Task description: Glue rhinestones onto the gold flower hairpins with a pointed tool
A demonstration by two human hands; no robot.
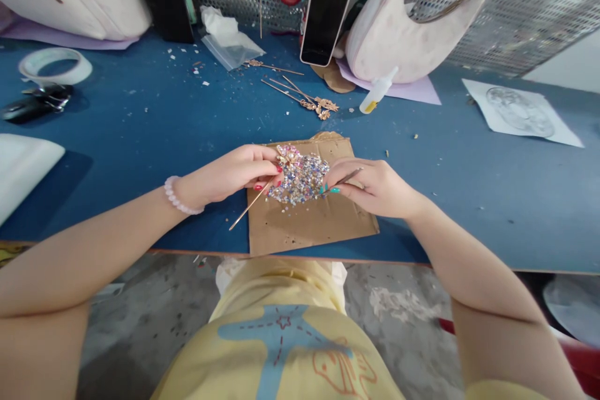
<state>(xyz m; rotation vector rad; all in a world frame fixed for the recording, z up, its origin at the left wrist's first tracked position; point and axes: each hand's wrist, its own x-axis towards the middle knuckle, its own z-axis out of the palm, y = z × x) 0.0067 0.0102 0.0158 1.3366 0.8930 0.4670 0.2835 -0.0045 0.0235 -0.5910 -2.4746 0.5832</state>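
Observation:
A piece of brown cardboard (pixel 314 225) lies at the front of the blue table, with a heap of small shiny rhinestones (pixel 300 184) on it. My left hand (pixel 244 172) is closed on a gold hairpin (pixel 250 205); its pink, gem-covered flower head shows just past the fingertips, over the heap's upper left. The hairpin's stem points down and left. My right hand (pixel 370 186) pinches dark tweezers (pixel 349 176), their tip low at the right side of the heap. Whether the tweezers hold a stone is too small to tell.
Several gold hairpins (pixel 304 100) lie behind the cardboard. A glue bottle (pixel 379 91), a propped phone (pixel 327 15) and a white bag (pixel 412 37) stand farther back. Tape (pixel 55 66) and a black tool (pixel 37 104) are at left, a printed sheet (pixel 520 114) at right.

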